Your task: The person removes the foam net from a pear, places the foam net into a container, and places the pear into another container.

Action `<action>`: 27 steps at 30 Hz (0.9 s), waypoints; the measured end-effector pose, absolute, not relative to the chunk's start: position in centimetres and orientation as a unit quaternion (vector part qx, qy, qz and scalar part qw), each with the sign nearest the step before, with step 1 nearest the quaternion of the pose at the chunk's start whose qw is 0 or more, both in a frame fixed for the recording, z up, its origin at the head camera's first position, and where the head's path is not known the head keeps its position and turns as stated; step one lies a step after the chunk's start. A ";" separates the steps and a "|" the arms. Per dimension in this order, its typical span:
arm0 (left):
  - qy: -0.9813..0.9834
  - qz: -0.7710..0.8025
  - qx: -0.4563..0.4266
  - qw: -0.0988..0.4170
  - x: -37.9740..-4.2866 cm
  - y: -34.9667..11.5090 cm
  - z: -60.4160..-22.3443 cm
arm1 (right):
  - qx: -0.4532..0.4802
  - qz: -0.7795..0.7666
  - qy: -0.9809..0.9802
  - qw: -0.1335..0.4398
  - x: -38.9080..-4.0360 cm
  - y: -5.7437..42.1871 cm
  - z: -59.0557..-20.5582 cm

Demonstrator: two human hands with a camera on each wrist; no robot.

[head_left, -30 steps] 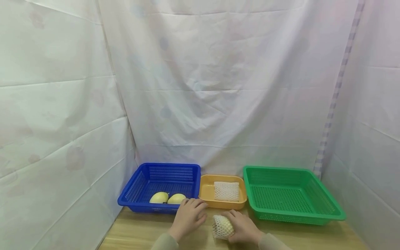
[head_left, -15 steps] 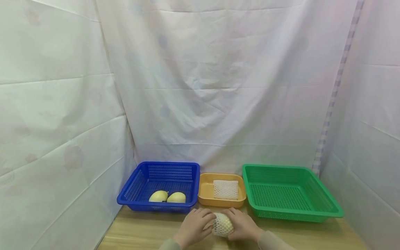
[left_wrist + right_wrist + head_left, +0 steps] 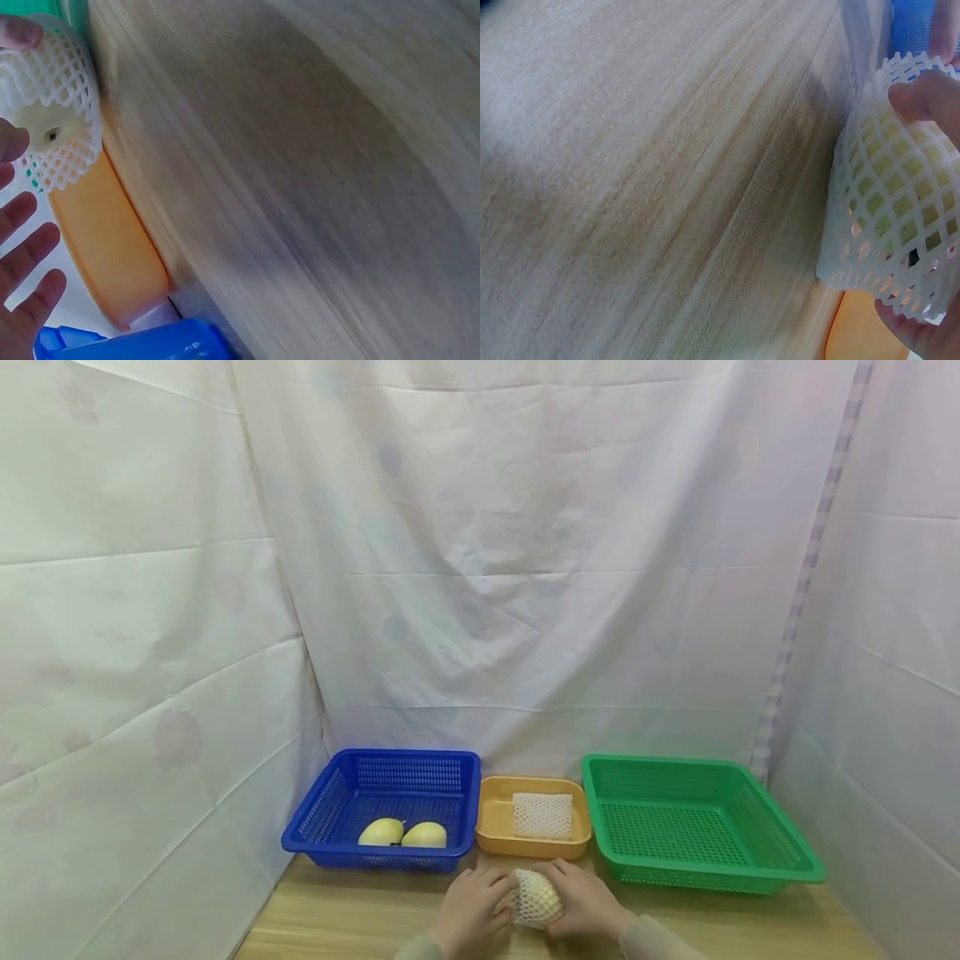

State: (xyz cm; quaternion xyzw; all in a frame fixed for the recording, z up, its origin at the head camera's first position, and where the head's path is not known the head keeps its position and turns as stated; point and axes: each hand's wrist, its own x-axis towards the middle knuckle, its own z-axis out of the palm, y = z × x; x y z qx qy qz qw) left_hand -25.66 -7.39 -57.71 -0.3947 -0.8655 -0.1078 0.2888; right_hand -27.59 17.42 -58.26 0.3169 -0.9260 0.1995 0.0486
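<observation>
My right hand (image 3: 581, 900) grips a pale yellow pear (image 3: 900, 180) sleeved in a white foam net (image 3: 537, 900), just over the wooden table. In the left wrist view the open end of the net shows the pear's end with a dark spot. My left hand (image 3: 474, 906) is at that end, thumb and forefinger pinching its rim, the other fingers (image 3: 34, 255) spread apart. Two more yellow pears, one with a stem (image 3: 382, 832) and one beside it (image 3: 425, 835), lie bare in the blue basket (image 3: 378, 858). Another foam net (image 3: 542, 816) lies flat in the orange tray (image 3: 495, 845).
At the right stands a green basket (image 3: 705, 872) with slotted walls. The blue basket, orange tray and green basket line the back of the wooden table (image 3: 322, 910). White curtains (image 3: 480, 610) hang behind and on both sides.
My left hand has moved right from beside the blue basket to the open end of the net. My right hand has kept its grip on the netted pear, nearly in place.
</observation>
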 end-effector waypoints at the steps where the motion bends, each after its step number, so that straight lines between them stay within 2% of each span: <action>1: -0.868 -0.106 -0.392 0.286 -25.7 -7.3 -57.8 | 0.317 0.199 -0.926 0.050 -27.6 17.4 -58.3; 15: -0.891 -0.095 -0.368 0.250 -25.8 -6.5 -57.7 | 0.317 0.202 -0.925 0.059 -27.7 17.5 -58.5; 27: -0.896 -0.092 -0.371 0.225 -25.9 -5.2 -58.2 | 0.308 0.202 -0.929 0.025 -27.4 17.6 -58.2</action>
